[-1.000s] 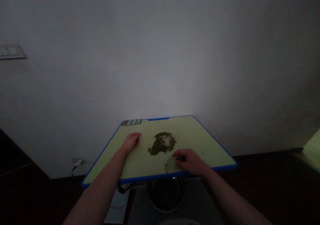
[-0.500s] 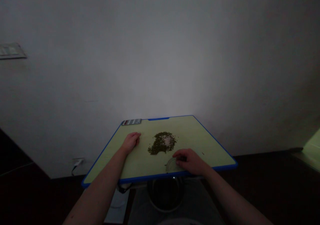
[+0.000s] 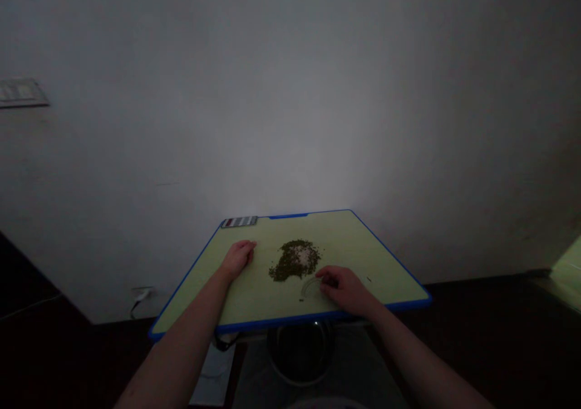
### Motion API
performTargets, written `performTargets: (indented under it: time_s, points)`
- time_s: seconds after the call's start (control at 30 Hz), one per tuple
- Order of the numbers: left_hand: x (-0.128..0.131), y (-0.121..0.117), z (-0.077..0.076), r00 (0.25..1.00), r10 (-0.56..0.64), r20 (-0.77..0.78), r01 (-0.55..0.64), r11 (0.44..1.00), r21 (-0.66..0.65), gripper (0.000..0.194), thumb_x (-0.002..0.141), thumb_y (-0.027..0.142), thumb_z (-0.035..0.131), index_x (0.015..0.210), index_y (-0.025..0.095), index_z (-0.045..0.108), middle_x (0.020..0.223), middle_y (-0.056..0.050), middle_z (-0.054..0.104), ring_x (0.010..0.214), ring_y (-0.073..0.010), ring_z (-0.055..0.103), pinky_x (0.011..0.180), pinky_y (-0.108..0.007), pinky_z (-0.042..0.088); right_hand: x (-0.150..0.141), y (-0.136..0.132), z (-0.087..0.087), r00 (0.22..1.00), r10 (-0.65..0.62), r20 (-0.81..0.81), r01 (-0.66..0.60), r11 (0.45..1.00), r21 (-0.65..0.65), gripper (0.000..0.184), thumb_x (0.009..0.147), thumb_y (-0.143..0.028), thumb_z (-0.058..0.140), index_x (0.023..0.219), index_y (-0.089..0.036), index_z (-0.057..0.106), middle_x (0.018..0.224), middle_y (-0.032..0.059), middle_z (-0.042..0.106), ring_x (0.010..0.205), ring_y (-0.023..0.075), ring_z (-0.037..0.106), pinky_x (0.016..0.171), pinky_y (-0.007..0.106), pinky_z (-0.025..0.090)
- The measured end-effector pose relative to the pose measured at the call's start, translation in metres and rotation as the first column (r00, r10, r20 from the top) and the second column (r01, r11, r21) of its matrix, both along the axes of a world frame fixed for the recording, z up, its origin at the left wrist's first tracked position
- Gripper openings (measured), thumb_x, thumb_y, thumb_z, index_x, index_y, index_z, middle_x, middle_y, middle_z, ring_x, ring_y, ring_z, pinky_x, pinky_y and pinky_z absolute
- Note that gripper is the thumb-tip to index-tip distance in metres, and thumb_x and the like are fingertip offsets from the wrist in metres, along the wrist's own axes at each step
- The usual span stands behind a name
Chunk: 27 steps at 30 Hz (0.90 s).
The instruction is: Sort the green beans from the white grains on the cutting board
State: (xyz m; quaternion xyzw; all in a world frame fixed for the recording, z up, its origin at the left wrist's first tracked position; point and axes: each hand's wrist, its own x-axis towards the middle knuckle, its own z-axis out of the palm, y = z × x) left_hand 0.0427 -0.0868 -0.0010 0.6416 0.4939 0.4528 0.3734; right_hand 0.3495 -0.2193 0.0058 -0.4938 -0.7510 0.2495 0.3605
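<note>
Right hand (image 3: 345,289) had shifted a little toward the pile (image 3: 290,264) since the earlier frame, and the clear curved dish (image 3: 311,285) had moved with it. Left hand (image 3: 238,258) had kept its place, left of the pile.

Pile: small green grains with a patch of pale grains (image 3: 305,255) toward its right side, a few strays round the edge, and a rounded bite out of the near side. It lay on the pale yellow-green table (image 3: 263,300), blue along its rim.

Right hand was near the pile, to its right and on the near side. Its grip was clamped on the dish, thumb and fingers bent at the right side; the clear rim showed as a faint arc, near the pile and apart from it. Left hand's fingers were loosely curled. Could not tell whether its grip had met, or whether anything was inside.

Dark speck (image 3: 301,300) on the near side of the pile; thin dark mark (image 3: 369,279) well to the pile's right. Flat device (image 3: 239,221) with a striped face lay beyond the pile, far to the left. Round bowl (image 3: 301,351) sat nearer the wearer than the pile, past the table's near edge. Light dim, clear dish hard to make out.
</note>
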Motion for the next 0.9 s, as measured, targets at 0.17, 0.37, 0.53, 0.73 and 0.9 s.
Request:
performTargets:
  time_s: [0.17,0.37,0.53,0.73,0.9]
  points:
    - [-0.0007,0.0016,-0.0014,1.000,-0.001,-0.018,0.002,1.000,0.014,0.039,0.073,0.047,0.048,0.049,0.018,0.043,0.039,0.004,0.042,0.039,-0.0091,0.036,0.044,-0.024,0.029,0.0007,-0.0022,0.0007,0.998,0.059,0.004,-0.058,0.998,-0.037,0.026,0.070,-0.018,0.054,0.094,-0.017,0.064,0.066,-0.0001,0.059,0.061,0.0120,0.054,0.056,0.022,0.040]
    - [0.0012,-0.0030,0.0037,0.999,0.018,-0.042,-0.017,1.000,0.012,0.038,0.072,0.047,0.047,0.048,0.018,0.044,0.038,0.004,0.042,0.038,-0.0089,0.035,0.044,-0.024,0.029,0.0014,-0.0026,-0.0015,0.996,0.088,-0.013,-0.089,0.994,-0.067,0.026,0.071,-0.021,0.056,0.095,-0.018,0.065,0.073,0.0019,0.062,0.067,0.0133,0.057,0.060,0.023,0.043]
    - [0.0011,-0.0029,0.0043,1.000,0.002,-0.026,-0.002,1.000,0.008,0.037,0.071,0.047,0.048,0.048,0.018,0.044,0.039,0.003,0.043,0.039,-0.0094,0.036,0.044,-0.024,0.030,0.0033,-0.0033,-0.0026,0.992,0.124,-0.022,-0.125,0.988,-0.091,0.027,0.071,-0.022,0.056,0.095,-0.017,0.065,0.073,0.0028,0.063,0.067,0.0140,0.058,0.060,0.024,0.044]
    - [0.0022,-0.0031,0.0047,0.999,0.015,-0.033,-0.014,1.000,0.023,0.038,0.071,0.047,0.048,0.047,0.018,0.044,0.039,0.003,0.042,0.039,-0.0097,0.036,0.045,-0.024,0.030,0.0039,-0.0044,0.0002,0.990,0.139,-0.031,-0.141,0.988,-0.068,0.026,0.070,-0.021,0.057,0.095,-0.017,0.065,0.075,0.0035,0.064,0.068,0.0141,0.058,0.062,0.024,0.044]
    - [0.0045,-0.0055,0.0075,0.999,0.031,-0.019,-0.031,0.999,-0.022,0.037,0.072,0.045,0.048,0.047,0.018,0.043,0.036,0.004,0.039,0.037,-0.0092,0.033,0.043,-0.024,0.028,0.0038,-0.0045,-0.0028,0.990,0.134,-0.043,-0.138,0.987,-0.086,0.025,0.070,-0.019,0.056,0.093,-0.017,0.065,0.072,0.0024,0.063,0.066,0.0135,0.057,0.060,0.024,0.044]
